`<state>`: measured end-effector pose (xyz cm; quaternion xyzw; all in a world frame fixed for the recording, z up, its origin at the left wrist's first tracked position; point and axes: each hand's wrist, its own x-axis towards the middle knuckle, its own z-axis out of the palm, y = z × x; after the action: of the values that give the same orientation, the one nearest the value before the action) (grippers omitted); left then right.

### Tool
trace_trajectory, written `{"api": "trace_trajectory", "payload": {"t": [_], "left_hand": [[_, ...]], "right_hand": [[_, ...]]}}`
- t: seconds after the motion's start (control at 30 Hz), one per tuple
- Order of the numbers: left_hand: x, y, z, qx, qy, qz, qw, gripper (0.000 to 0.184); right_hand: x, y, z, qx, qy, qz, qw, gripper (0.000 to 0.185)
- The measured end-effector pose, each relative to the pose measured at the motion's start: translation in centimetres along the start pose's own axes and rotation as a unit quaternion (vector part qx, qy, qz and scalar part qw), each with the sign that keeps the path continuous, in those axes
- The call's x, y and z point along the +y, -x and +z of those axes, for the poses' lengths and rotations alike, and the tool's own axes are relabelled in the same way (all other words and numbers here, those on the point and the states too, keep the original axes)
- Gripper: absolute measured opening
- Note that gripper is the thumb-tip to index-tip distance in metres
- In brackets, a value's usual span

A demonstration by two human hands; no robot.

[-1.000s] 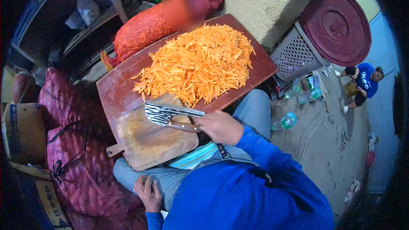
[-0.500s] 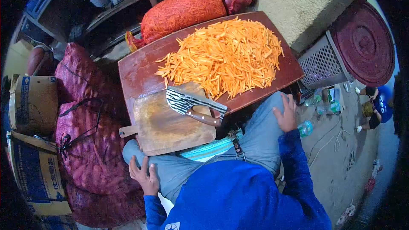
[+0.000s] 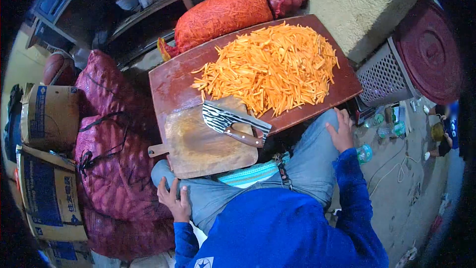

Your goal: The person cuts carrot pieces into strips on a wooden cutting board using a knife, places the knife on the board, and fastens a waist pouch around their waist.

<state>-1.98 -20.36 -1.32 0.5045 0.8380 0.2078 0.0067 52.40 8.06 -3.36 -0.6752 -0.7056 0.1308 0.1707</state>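
Observation:
My left hand [image 3: 174,200] rests on my left thigh with its fingers apart, holding nothing. On the other knee lies my right hand [image 3: 342,130], fingers spread. A wooden cutting board [image 3: 198,144] with a short handle sits at the near edge of the reddish-brown table [image 3: 166,87], in front of my lap. Across its right side lies a cleaver [image 3: 235,124] with a black-and-white striped blade and a brown riveted handle. Neither hand touches it. Beyond the board, a big heap of orange strips, seemingly cut carrot [image 3: 272,67], covers much of the tabletop.
An orange mesh sack [image 3: 223,15] stands behind the table. Purple mesh sacks [image 3: 116,168] and cardboard boxes [image 3: 49,119] line the left. To the right are a perforated basket [image 3: 386,77], a dark red round lid [image 3: 429,54], plastic bottles [image 3: 364,154] and another person [image 3: 451,129].
The whole view has shifted slightly, so things sit a little further right. Both hands stay on my legs, and the cleaver and board keep their places.

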Motion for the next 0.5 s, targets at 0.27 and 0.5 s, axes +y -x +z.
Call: {"api": "trace_trajectory", "payload": {"t": [0.27,0.5], "left_hand": [[0.4,-0.2,0.0,-0.004,-0.002,-0.022,1.0,0.042],[-0.1,0.0,0.5,0.02,0.005,-0.02,1.0,0.043]], "right_hand": [[-1.7,-0.1,-0.2,-0.039,0.078,0.016,0.996,0.075],[0.2,-0.2,0.8,0.002,0.042,-0.024,0.999,0.07]]}}
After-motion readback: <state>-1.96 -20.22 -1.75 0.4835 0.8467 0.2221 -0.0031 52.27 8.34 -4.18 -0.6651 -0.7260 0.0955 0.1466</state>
